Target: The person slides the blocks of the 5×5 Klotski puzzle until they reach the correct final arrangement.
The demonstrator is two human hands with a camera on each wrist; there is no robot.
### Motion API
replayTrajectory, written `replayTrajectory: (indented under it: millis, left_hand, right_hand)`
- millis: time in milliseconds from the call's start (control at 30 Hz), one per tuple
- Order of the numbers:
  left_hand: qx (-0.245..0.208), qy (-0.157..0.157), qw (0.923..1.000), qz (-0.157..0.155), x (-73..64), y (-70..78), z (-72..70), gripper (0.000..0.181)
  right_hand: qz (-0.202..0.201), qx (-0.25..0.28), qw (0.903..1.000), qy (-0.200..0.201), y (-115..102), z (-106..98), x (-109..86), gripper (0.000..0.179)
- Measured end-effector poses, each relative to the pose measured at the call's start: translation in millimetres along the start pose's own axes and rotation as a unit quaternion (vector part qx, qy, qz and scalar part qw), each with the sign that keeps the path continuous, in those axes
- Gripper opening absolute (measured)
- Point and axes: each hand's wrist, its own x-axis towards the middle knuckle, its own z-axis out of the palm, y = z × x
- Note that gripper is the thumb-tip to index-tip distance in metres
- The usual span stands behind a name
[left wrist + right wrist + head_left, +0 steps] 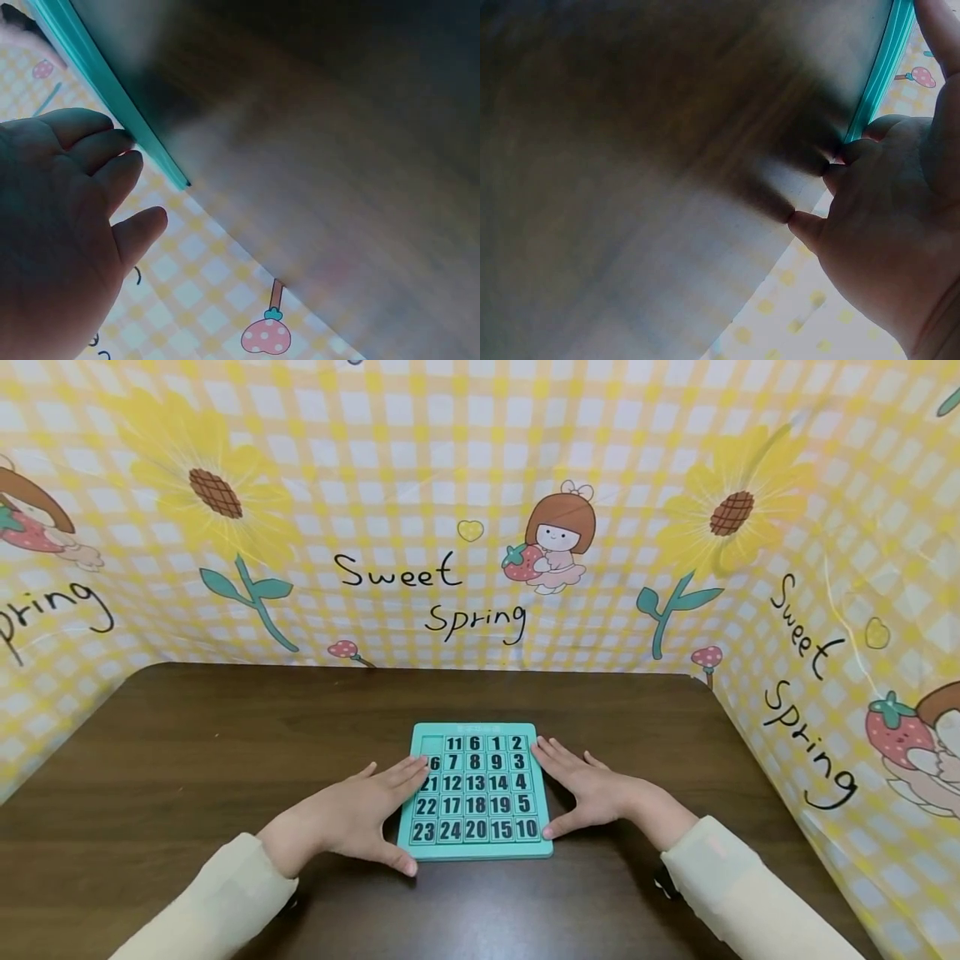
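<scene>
A teal number slide puzzle (475, 783) lies flat on the brown table, its black-numbered tiles in rows. Its vacant slot (432, 744) is at the top left corner, beside the 11 tile. My left hand (360, 814) lies along the left side; its fingertips overlap the border and partly cover the 16 and 21 tiles, with the thumb by the lower left corner. On the other side, my right hand (596, 791) touches the right border with fingertips and thumb, fingers extended. Both wrist views catch the puzzle's teal side edge (127, 112) near the fingers.
The dark wooden table (247, 735) extends around the puzzle. A yellow checked cloth (405, 485) with flowers and "Sweet Spring" lettering rises behind the table and along both sides. Light-coloured sleeves (217, 893) cover both forearms.
</scene>
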Motion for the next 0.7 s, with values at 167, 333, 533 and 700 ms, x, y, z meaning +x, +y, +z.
replayTrajectory:
  millis: [167, 333, 533, 700]
  left_hand:
    - [0.009, 0.004, 0.9999, 0.003, -1.2, 2.1, -2.1, 0.118]
    - [0.017, 0.013, 0.9996, 0.017, 10.4, 1.7, -4.7, 0.113]
    - [0.025, 0.010, 0.9993, 0.025, 32.1, 2.7, -5.4, 0.109]
    - [0.026, -0.006, 0.9994, 0.022, 44.0, 5.6, -7.5, 0.107]
  right_hand:
    - [-0.004, 0.002, 1.0000, 0.000, 1, -1, -0.8, 0.120]
    - [-0.004, 0.004, 1.0000, 0.001, 1, -1, -1.6, 0.119]
    - [-0.001, 0.003, 1.0000, 0.000, 1, 0, -1.5, 0.118]
    - [-0.002, 0.003, 1.0000, 0.002, 2, -1, -0.8, 0.118]
